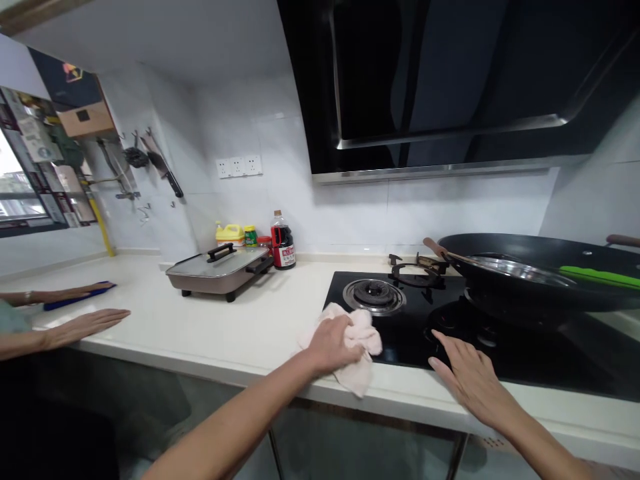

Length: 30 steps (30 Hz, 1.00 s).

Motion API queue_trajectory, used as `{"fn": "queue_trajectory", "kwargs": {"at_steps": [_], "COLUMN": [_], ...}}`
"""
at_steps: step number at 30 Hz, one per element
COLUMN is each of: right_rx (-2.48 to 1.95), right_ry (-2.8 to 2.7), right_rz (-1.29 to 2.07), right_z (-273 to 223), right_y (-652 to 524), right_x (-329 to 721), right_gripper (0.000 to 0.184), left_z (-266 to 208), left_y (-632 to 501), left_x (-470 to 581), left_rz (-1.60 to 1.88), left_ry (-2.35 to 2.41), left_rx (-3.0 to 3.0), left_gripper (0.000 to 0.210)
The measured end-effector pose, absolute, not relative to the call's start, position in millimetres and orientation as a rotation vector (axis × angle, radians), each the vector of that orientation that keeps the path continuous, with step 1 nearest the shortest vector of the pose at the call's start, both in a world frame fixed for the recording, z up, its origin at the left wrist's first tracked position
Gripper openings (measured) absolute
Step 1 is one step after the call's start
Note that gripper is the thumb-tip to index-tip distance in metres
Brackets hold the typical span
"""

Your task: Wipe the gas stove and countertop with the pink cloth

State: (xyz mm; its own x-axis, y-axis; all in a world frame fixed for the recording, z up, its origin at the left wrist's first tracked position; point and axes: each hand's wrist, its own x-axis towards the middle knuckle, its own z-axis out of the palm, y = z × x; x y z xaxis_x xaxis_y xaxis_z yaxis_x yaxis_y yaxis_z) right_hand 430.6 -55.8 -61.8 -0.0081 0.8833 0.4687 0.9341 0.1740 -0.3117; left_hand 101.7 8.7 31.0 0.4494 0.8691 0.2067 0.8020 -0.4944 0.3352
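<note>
My left hand [331, 345] grips a pale pink cloth [364, 328], pressed down where the white counter meets the black glass gas hob [400, 340]. Part of the cloth hangs over the counter's front edge. Just behind it is the hob's left burner [375, 295], with its metal ring bare. My right hand [467, 377] rests with fingers spread on the front rim of the hob, near the control knobs [487, 337], and holds nothing. A pan support [419, 272] stands off its burner at the back of the hob.
A large black wok [505, 287], with a metal lid and a green utensil inside, covers the hob's right side. An electric pan [220, 270] and a sauce bottle [283, 243] stand left. At far left, another person's hands [87, 327] lie beside a blue cloth [77, 299]. The range hood [450, 167] hangs above.
</note>
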Motion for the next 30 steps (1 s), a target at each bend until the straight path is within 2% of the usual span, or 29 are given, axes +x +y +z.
{"fn": "queue_trajectory", "kwargs": {"at_steps": [3, 7, 9, 13, 15, 18, 22, 30], "right_rx": [-1.711, -1.722, -1.704, -1.608, -1.551, -1.499, -1.549, -1.593], "right_ry": [-1.818, -1.612, -1.53, -1.418, -1.363, -1.317, -1.41, -1.624], "right_rz": [-0.067, 0.072, 0.137, 0.205, 0.242, 0.321, 0.327, 0.221], "right_z": [-63, -65, -67, -70, -71, -70, -67, -62], "right_y": [-53, -44, -39, -32, -30, -30, -35, -49], "right_x": [434, 444, 451, 461, 465, 467, 464, 451], "right_gripper": [0.067, 0.073, 0.075, 0.076, 0.077, 0.077, 0.068, 0.064], "left_z": [29, 22, 18, 9, 2, -10, -20, -11], "left_y": [-11, -21, -21, -25, -29, -37, -47, -46], "left_x": [136, 200, 231, 264, 260, 232, 167, 9], "left_rz": [0.464, 0.434, 0.421, 0.419, 0.434, 0.493, 0.597, 0.746], "left_ry": [1.291, 1.071, 0.992, 0.956, 0.927, 0.806, 0.805, 1.563], "left_rx": [2.561, 2.609, 2.649, 2.713, 2.744, 2.799, 2.798, 2.566], "left_gripper": [0.072, 0.11, 0.105, 0.073, 0.064, 0.065, 0.075, 0.064]}}
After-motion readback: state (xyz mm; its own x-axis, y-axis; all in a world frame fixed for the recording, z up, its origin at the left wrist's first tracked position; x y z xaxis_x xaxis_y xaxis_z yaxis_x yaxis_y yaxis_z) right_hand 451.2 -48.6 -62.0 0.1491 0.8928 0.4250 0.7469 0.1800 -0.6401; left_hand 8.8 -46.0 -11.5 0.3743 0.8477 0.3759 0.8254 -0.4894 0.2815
